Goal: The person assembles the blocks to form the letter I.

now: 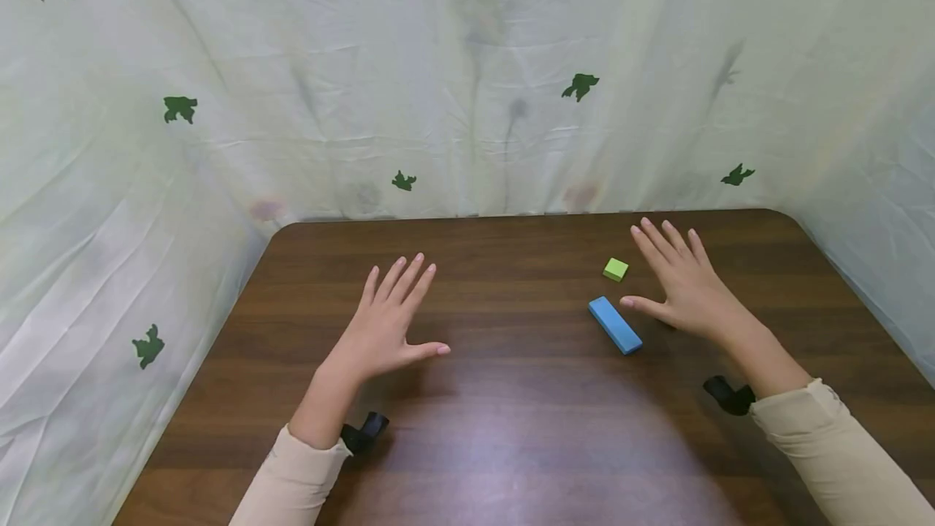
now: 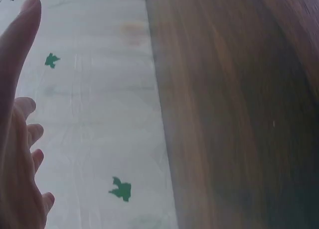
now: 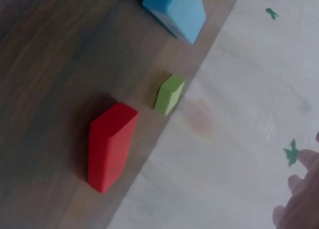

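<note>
Both hands hover open over a dark wooden table, palms down and fingers spread. My left hand is left of centre and holds nothing; the left wrist view shows its straight fingers beside bare tabletop. My right hand is at the right, its thumb close to a long blue block and its fingers just right of a small green block. The right wrist view shows the blue block, the green block and a red block lying on the wood. In the head view my right hand hides the red block.
A white cloth printed with green leaves hangs around the table's back, left and right edges. The table's far corners are rounded. Black wrist mounts sit by my left sleeve and my right sleeve.
</note>
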`<state>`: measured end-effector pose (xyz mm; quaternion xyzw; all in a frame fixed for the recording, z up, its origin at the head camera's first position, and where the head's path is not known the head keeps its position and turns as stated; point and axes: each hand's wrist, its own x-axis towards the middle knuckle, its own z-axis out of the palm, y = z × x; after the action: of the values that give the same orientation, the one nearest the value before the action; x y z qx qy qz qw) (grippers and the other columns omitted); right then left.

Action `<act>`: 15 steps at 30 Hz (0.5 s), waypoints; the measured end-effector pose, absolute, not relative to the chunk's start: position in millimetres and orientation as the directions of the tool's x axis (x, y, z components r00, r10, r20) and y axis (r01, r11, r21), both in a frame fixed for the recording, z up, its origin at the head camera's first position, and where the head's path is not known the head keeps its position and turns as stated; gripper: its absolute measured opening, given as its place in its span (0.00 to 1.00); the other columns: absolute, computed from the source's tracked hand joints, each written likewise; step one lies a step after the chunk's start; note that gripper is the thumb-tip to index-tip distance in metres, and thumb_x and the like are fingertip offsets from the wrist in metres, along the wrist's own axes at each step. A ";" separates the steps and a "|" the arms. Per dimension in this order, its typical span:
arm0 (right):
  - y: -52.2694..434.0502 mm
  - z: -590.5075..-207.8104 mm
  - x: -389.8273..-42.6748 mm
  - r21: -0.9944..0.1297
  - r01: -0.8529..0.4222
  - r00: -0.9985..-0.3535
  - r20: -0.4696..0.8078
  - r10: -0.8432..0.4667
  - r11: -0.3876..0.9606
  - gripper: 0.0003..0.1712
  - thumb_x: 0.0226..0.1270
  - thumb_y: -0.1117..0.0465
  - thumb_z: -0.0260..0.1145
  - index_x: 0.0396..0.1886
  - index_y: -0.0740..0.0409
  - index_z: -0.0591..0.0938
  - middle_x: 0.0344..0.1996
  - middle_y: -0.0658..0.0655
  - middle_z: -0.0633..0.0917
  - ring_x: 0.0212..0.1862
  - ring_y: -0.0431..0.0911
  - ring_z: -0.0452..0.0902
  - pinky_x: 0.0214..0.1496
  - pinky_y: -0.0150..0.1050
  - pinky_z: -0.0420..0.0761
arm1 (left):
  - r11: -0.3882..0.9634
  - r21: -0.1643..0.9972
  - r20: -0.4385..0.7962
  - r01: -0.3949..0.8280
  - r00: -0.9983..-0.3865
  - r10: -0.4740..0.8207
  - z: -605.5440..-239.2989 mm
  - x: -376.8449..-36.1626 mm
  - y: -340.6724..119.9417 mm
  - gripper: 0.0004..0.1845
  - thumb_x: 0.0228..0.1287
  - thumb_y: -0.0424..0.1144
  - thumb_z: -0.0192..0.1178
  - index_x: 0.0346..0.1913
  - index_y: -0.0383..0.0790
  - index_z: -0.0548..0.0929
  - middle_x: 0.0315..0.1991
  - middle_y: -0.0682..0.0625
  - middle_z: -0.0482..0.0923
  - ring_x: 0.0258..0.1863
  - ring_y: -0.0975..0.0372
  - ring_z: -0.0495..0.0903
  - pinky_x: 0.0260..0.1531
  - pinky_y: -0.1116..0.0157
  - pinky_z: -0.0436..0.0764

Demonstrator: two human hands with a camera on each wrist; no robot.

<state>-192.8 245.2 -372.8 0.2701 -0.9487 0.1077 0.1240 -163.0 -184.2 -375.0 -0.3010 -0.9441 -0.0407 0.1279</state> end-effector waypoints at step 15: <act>265.2 -386.7 -189.6 -0.322 -0.523 -0.839 0.359 -0.410 0.789 0.54 0.52 0.52 0.69 0.69 0.65 0.46 0.67 0.66 0.50 0.68 0.56 0.40 0.66 0.47 0.36 | 0.708 0.108 0.396 0.698 -0.683 0.614 -384.0 -164.6 -143.5 0.56 0.48 0.74 0.44 0.69 0.36 0.45 0.69 0.45 0.44 0.68 0.55 0.41 0.62 0.51 0.44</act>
<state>-189.6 265.2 -386.7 0.2493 -0.9360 0.2081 0.1361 -164.6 -143.5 -384.0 -0.3609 -0.9087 -0.1259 0.1677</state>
